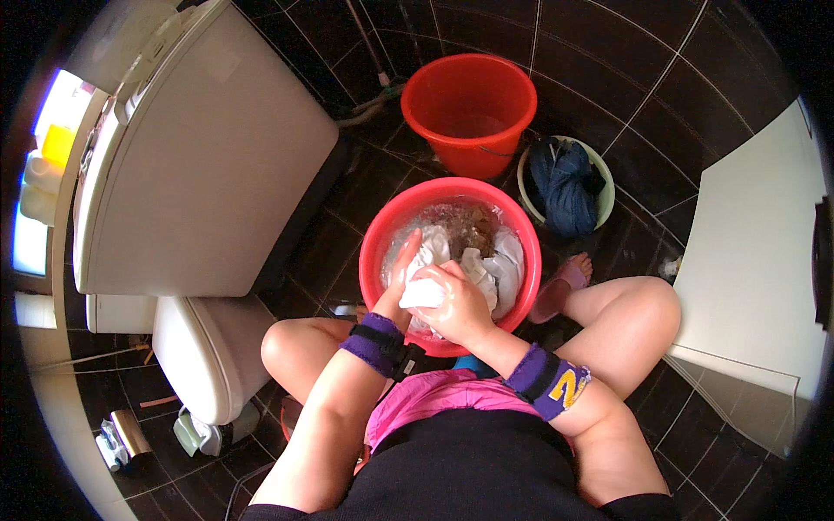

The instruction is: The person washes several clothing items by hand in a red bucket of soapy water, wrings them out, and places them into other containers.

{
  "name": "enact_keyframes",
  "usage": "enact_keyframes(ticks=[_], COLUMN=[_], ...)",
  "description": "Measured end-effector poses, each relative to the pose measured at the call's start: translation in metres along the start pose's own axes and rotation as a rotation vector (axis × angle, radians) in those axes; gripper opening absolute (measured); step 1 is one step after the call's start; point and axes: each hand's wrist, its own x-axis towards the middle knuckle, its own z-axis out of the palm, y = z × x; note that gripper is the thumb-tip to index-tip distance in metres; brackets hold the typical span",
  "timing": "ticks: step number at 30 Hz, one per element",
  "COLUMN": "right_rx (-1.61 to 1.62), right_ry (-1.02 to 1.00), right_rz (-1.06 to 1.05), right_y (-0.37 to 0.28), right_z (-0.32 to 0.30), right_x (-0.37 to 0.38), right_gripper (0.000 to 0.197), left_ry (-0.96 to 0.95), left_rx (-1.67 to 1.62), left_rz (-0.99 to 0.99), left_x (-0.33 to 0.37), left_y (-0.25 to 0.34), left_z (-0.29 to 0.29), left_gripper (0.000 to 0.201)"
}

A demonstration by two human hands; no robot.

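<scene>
A red plastic basin of sudsy water sits on the floor between my knees. White wet clothes lie bunched in it, partly under the water. Above the basin, my right hand is closed round a bunched white cloth, whose end sticks out of the fist. Beside it, my left hand grips the same cloth, its fingers pointing away from me along the fabric. Where the two hands meet, part of the cloth is hidden.
Beyond the basin stands a red bucket. A pale green basin holds dark blue clothing. A white toilet and a large white appliance are at the left. Another white cabinet-like unit stands at the right.
</scene>
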Motion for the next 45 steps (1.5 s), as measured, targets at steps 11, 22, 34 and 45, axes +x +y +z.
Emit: enact_keyframes(ticks=[11, 22, 34, 45], right_rx=[-0.18, -0.091, 1.059, 0.47], right_ry=[0.19, -0.129, -0.278, -0.307], right_rz=[0.185, 0.282, 0.697, 0.213], right_y=[0.055, 0.068, 0.028, -0.026], right_z=[-0.002, -0.057, -0.02, -0.059], right_x=[0.028, 0.013, 0.049, 0.044], right_gripper=[0.031, 0.05, 0.04, 0.048], left_ry=[0.332, 0.252, 0.342, -0.015], left_rx=[0.017, -0.131, -0.115, 0.286], left_rz=[0.145, 0.244, 0.191, -0.345], left_x=[-0.046, -0.088, -0.136, -0.115], left_y=[0.004, 0.057, 0.009, -0.01], left_z=[0.075, 0.073, 0.055, 0.053], left_gripper=[0.025, 0.031, 0.042, 0.043])
